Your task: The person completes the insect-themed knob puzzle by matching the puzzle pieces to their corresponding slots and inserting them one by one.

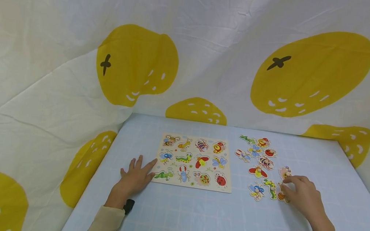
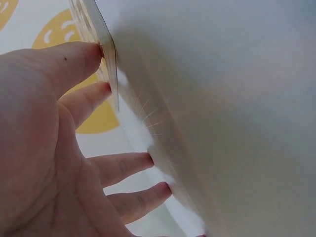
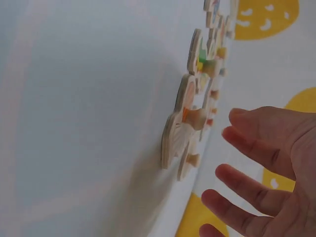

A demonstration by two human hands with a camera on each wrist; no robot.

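At the left side of a wooden insect puzzle board (image 1: 211, 188), my left hand (image 1: 134, 177) lies with its fingers spread. In the left wrist view its thumb and index fingertips touch the board's edge (image 2: 109, 47), and the other fingertips rest on the tabletop. My right hand (image 1: 304, 197) hovers over the loose pieces with thumb and index finger close together and nothing between them. Right below is an orange striped insect piece (image 1: 281, 198), partly hidden by the fingers. The right wrist view shows its wooden knob (image 3: 197, 118) a little apart from my fingertips.
Beside that piece lie a caterpillar piece (image 1: 271, 189), a blue fly piece (image 1: 257, 191) and a snail piece (image 1: 284, 172). Farther back are several more knobbed pieces, among them a red-winged one (image 1: 258, 171). A patterned cloth (image 1: 208, 77) rises behind the pale blue tabletop (image 1: 195, 219).
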